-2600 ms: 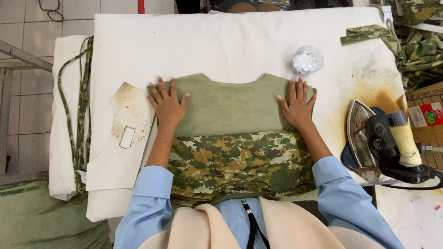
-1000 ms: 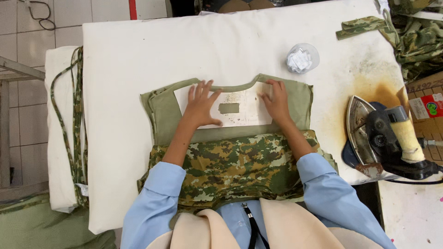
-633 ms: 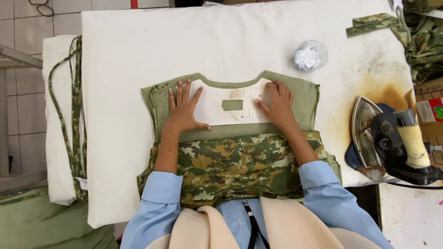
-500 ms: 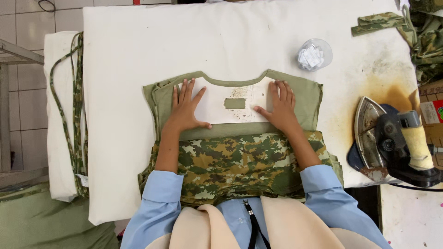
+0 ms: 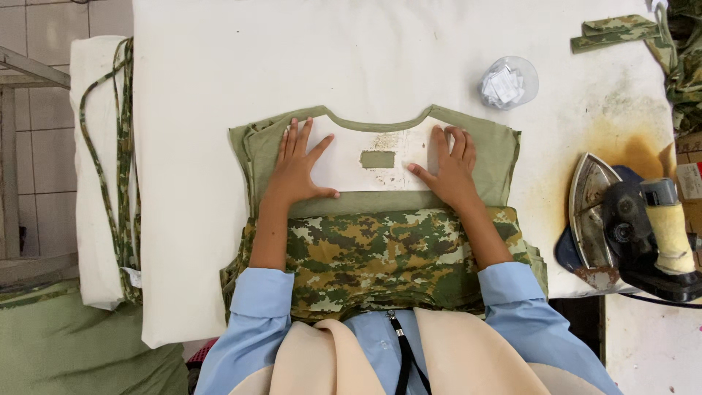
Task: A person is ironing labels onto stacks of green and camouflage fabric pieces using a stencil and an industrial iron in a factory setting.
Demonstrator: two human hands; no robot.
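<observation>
flat and open, my left hand [image 5: 296, 170] and right hand [image 5: 450, 170] press the white template [image 5: 369, 164]. it lies under both palms on the olive garment piece [image 5: 380, 201], grasping nothing.

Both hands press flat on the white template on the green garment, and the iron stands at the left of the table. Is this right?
Not quite. In the head view the iron stands at the right of the table. Left hand and right hand do press flat on the white template on the green garment.
</observation>
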